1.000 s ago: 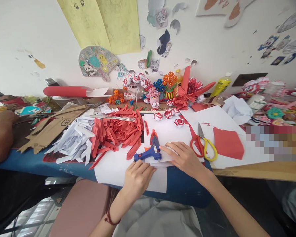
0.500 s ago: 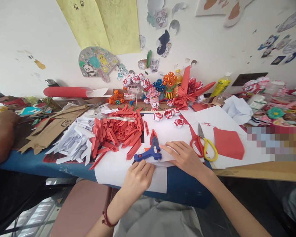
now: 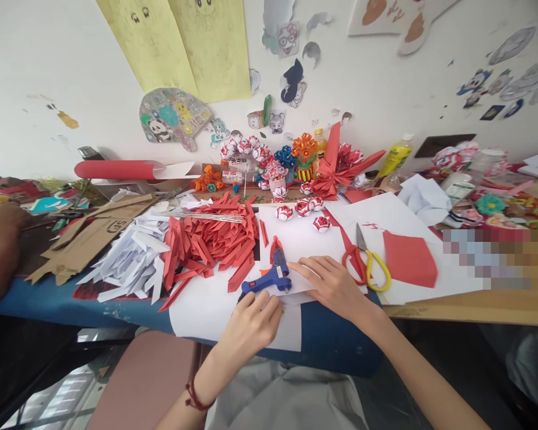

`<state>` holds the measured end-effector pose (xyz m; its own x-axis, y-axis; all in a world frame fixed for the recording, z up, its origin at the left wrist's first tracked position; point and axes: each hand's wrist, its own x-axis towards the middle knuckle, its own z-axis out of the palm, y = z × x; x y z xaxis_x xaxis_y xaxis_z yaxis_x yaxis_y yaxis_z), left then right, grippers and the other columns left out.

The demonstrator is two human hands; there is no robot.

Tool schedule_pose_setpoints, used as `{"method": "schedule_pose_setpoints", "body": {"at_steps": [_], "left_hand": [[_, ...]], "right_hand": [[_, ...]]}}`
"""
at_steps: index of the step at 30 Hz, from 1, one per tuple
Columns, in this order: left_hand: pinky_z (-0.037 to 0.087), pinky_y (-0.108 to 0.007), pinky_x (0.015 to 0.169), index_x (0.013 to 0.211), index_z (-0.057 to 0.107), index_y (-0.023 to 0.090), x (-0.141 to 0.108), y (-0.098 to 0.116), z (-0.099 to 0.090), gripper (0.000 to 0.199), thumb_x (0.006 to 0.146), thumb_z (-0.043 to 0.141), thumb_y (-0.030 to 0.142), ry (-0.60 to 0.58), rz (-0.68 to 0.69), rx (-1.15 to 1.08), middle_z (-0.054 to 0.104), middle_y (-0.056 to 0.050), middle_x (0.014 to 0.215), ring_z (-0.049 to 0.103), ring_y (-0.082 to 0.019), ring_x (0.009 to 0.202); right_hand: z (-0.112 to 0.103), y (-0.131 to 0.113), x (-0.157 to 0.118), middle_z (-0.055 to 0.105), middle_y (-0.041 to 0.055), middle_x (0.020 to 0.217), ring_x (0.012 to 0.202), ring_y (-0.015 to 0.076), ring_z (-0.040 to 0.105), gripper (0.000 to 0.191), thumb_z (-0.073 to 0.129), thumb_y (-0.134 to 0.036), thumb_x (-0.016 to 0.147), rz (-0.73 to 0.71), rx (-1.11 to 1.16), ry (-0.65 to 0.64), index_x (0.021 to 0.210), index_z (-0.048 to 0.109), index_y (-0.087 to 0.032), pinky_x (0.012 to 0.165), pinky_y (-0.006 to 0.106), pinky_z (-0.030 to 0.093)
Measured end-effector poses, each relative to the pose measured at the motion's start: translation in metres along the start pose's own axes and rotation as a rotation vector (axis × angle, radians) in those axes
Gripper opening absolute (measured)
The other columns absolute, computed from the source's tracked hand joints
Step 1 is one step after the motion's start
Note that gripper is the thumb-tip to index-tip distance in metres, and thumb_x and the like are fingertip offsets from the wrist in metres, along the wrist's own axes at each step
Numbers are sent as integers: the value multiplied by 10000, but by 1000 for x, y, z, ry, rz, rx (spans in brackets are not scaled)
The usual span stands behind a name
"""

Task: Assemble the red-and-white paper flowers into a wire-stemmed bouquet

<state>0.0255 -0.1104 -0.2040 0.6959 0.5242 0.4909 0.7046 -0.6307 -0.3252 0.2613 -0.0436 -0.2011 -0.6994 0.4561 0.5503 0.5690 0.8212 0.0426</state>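
Note:
The fingers of my left hand are curled and closed on the near edge of a sheet of white paper, just below the glue gun's handle. My right hand lies on the same sheet, its fingers stretched out to the left and their tips close to the glue gun. Its thumb is hidden. The blue glue gun rests on its side between and beyond my hands, nozzle pointing away. Scissors with one red and one yellow handle lie to the right of my right hand.
Piles of red paper strips and white paper strips cover the left. Red-and-white paper flowers sit farther back. A red paper piece lies at right. Another person's arm rests at far left. A pink stool stands below.
The view has shifted slightly. My hands hold nearly the same places by the glue gun and paper. The other person's hand at far left has moved nearer.

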Motion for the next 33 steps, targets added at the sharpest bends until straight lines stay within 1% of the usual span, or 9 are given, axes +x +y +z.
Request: {"method": "schedule_pose_setpoints", "body": {"at_steps": [11, 14, 16, 17, 19, 21, 24, 28, 33], "left_hand": [[249, -355, 628, 816, 601, 153, 5, -6, -4, 97, 908, 608, 123, 0, -6, -13, 533, -10, 721, 438, -181, 685], [268, -354, 645, 860, 616, 140, 1, -4, -3, 101, 917, 551, 88, -19, 37, -17, 560, -27, 760, 452, -184, 703], [274, -353, 645, 877, 620, 131, 0, -3, -3, 130, 929, 512, 81, -16, 52, -27, 566, -34, 773, 453, -184, 704], [273, -351, 640, 882, 621, 127, -1, -3, -3, 144, 934, 495, 77, -8, 56, -26, 566, -37, 774, 451, -183, 703], [272, -347, 633, 889, 621, 122, -1, -3, -3, 173, 941, 467, 64, 8, 64, -16, 567, -44, 778, 452, -179, 705], [276, -344, 630, 893, 621, 120, 0, -3, -3, 192, 943, 449, 52, 22, 71, -10, 569, -48, 783, 454, -176, 711], [278, -346, 626, 897, 622, 114, 0, -3, -3, 185, 932, 457, 39, 26, 64, -14, 565, -44, 771, 444, -176, 700], [267, -353, 632, 892, 628, 117, -1, -3, -1, 146, 918, 503, 47, 18, 54, -20, 568, -37, 770, 439, -178, 690], [233, -358, 621, 853, 615, 140, -2, -3, 1, 66, 915, 605, 121, 35, 34, -8, 556, -11, 736, 433, -172, 673]], "right_hand": [[1, -2, 0, 620, 117, 1232, 1079, 273, 563, 560, 614, -144, 926, 17, 8, 6, 1453, 421, -153, 919, 417, 460], [-7, -4, -5, 596, 92, 1286, 1154, 263, 541, 646, 719, -329, 883, 61, 108, -60, 1445, 428, -201, 979, 410, 444], [-14, -1, -13, 577, 74, 1313, 1204, 258, 519, 705, 758, -470, 814, 162, 181, -95, 1408, 462, -233, 1022, 400, 428], [-17, 3, -19, 578, 70, 1304, 1205, 258, 519, 665, 754, -484, 812, 244, 173, -82, 1373, 492, -240, 1031, 402, 423], [-21, 13, -32, 593, 84, 1256, 1166, 271, 539, 470, 704, -385, 889, 439, 22, -24, 1298, 542, -219, 1008, 430, 424], [-23, 25, -46, 602, 96, 1232, 1126, 303, 553, 373, 693, -353, 900, 516, -140, -85, 1225, 585, -206, 959, 462, 433], [-22, 37, -63, 611, 86, 1234, 1113, 290, 568, 265, 617, -322, 947, 525, -259, -128, 1182, 602, -201, 903, 436, 449], [-17, 41, -75, 645, 87, 1202, 1091, 280, 595, 283, 570, -329, 971, 522, -320, -63, 1215, 605, -189, 889, 413, 460], [-16, 43, -79, 696, 83, 1042, 983, 270, 638, 264, 564, -322, 978, 511, -385, 22, 1170, 633, -153, 869, 391, 483]]}}
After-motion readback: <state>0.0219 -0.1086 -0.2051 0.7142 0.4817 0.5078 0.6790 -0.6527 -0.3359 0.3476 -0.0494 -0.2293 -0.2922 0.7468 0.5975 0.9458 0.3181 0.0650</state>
